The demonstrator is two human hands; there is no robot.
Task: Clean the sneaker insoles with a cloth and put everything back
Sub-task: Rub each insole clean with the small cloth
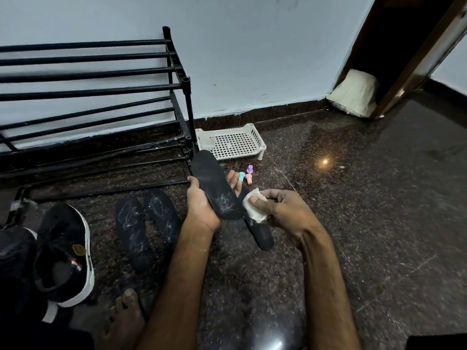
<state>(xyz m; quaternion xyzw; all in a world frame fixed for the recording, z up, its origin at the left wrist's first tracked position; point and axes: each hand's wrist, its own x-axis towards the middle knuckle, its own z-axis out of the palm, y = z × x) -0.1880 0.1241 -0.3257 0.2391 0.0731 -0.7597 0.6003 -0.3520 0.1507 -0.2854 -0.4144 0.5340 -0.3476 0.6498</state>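
left hand (202, 207) gripping insole (211, 181), right hand (281, 210) pinching cloth (254, 214)

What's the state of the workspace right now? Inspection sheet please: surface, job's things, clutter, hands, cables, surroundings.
Surface: dark speckled polished stone floor, scattered white flecks.
Job's things: black foam insole with white smears held up; crumpled white cloth beside its near end; two marked black insoles flat on the floor; another black insole beneath the hands; black sneaker with white sole at left.
Clutter: three small pastel plastic caps; white perforated plastic tray.
Hands: left hand grips the smeared insole, fingers curled round its edge; right hand pinches the cloth.
Cables: nothing seen.
Surroundings: black metal shoe rack, white wall, cream cushion by a wooden doorframe.
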